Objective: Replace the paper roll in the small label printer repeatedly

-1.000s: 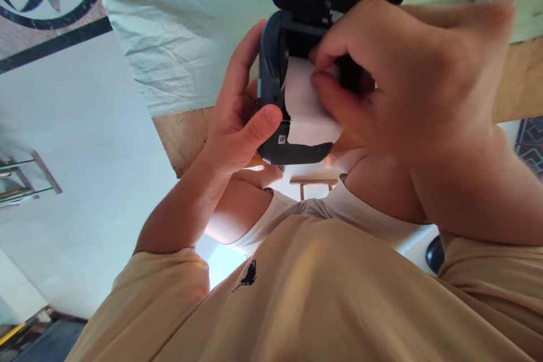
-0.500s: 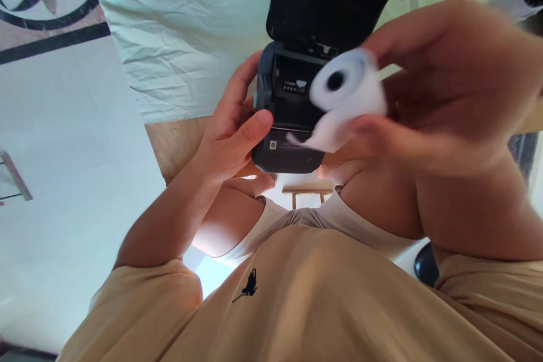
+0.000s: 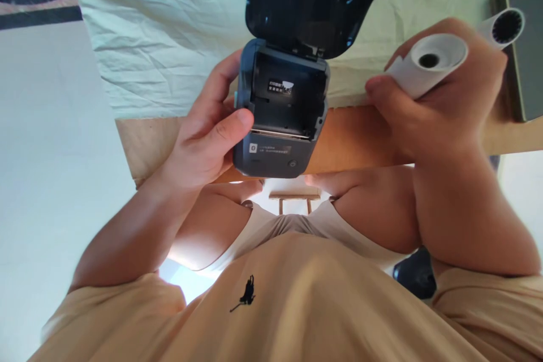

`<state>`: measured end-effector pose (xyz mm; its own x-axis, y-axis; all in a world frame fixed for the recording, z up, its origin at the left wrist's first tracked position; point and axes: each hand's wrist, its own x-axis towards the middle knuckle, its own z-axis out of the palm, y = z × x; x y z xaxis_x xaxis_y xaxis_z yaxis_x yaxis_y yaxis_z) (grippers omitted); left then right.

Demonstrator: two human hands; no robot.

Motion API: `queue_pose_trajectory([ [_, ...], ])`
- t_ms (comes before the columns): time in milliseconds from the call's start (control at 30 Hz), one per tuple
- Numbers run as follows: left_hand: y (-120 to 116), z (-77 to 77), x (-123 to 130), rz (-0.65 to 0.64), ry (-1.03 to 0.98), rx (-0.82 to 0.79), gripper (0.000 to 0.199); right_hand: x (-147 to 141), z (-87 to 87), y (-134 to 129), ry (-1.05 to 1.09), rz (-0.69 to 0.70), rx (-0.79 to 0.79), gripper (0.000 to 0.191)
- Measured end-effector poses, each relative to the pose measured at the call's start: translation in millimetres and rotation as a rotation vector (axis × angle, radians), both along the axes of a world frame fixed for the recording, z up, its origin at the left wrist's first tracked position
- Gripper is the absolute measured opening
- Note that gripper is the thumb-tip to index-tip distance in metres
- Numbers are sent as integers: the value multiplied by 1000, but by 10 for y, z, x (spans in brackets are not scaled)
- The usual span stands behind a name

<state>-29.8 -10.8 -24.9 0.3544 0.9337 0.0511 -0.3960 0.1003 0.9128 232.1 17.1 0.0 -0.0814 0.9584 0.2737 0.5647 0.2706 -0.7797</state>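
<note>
My left hand (image 3: 212,124) grips the left side of a dark portable label printer (image 3: 275,153), thumb on its front edge. The printer's black lid (image 3: 305,5) is swung up, and its inner bay (image 3: 288,93) lies bare, with a small printed sticker inside. Off to the right, my right hand (image 3: 449,96) is closed around a white paper roll (image 3: 424,68). One end of the roll, with its dark core hole, faces me. A gap separates the roll from the printer.
Behind my right hand lies a white tube with a dark ridged end (image 3: 507,27), beside a dark flat rectangular object (image 3: 526,45). A pale green cloth (image 3: 161,39) covers the table, whose wooden edge (image 3: 356,141) shows in front. My legs are below it.
My right hand has carried the paper roll away from the printer to the right, and the bay is uncovered. The printer sits slightly further left in view, still in my left hand.
</note>
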Motion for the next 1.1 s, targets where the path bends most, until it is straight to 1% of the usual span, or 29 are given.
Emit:
queue_pose_trajectory([
  [67, 6, -35, 14, 15, -28, 14, 52, 2, 14, 51, -113, 1, 75, 31],
  [100, 9, -56, 21, 6, -48, 32, 51, -7, 9, 79, -130, -17, 95, 34],
  [200, 8, -95, 37, 39, -41, 51, 50, -57, -50, 141, -155, -61, 62, 41],
  [267, -3, -83, 39, 86, 4, 39, 52, -83, -93, 149, -197, -48, 64, 44],
  [367, -19, -41, 35, 125, 43, 44, 53, -78, -102, 129, -256, -24, 125, 47],
  [433, -18, -30, 29, 150, 57, 25, 50, -57, -77, 119, -275, -42, 156, 50],
  [500, -9, -43, 22, 147, 62, 19, 51, -44, -53, 119, -277, -48, 178, 53],
  [600, 8, -74, 23, 134, 44, 59, 53, -61, -39, 127, -234, 4, 177, 55],
  [700, 14, -67, 48, 129, -8, 61, 47, -105, -29, 135, -229, 38, 127, 45],
  [833, 22, -47, 80, 44, -94, 68, 45, -157, -10, 161, -246, -19, 35, 29],
  [900, 24, -50, 76, 62, -90, 57, 45, -175, -9, 180, -230, -41, -22, 30],
  [1000, 11, -34, 62, 102, -32, 9, 47, -202, 2, 188, -180, -41, -102, 33],
  [1100, -10, 8, 69, 99, -20, -22, 48, -236, 60, 151, -126, -28, -109, 31],
])
